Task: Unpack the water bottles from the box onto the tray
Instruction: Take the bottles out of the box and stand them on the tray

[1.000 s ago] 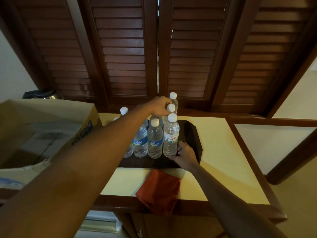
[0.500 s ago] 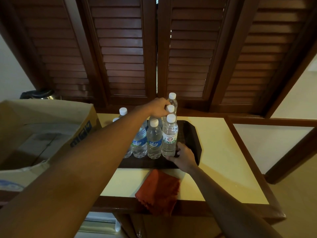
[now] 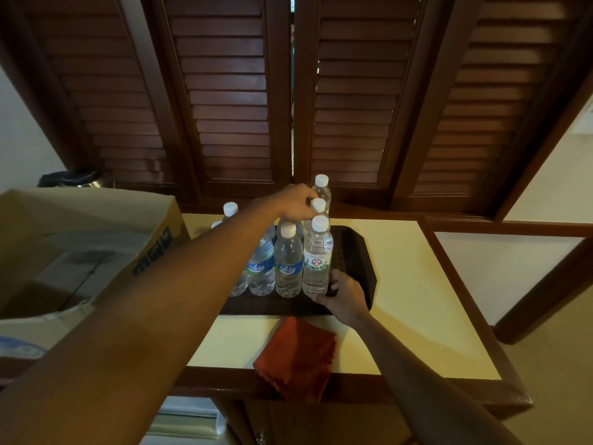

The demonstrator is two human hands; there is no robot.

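Several clear water bottles with white caps stand close together on a dark tray (image 3: 356, 252) on the cream table. My left hand (image 3: 290, 202) reaches over them and grips the top of a bottle in the middle row (image 3: 317, 207), its fingers around the cap. My right hand (image 3: 341, 293) holds the base of the front right bottle (image 3: 316, 261), which has a green and white label. Two bottles with blue labels (image 3: 288, 268) stand to its left. The open cardboard box (image 3: 96, 242) sits at the left, partly hidden by my left forearm.
A folded orange cloth (image 3: 296, 354) hangs over the table's front edge. Bare cream tabletop (image 3: 414, 284) lies right of the tray. Dark wooden louvred shutters (image 3: 224, 91) stand behind the table. A dark kettle (image 3: 72, 178) sits behind the box.
My right hand has slid a little closer around the base of the front right bottle. My left hand has stayed on the bottle tops.
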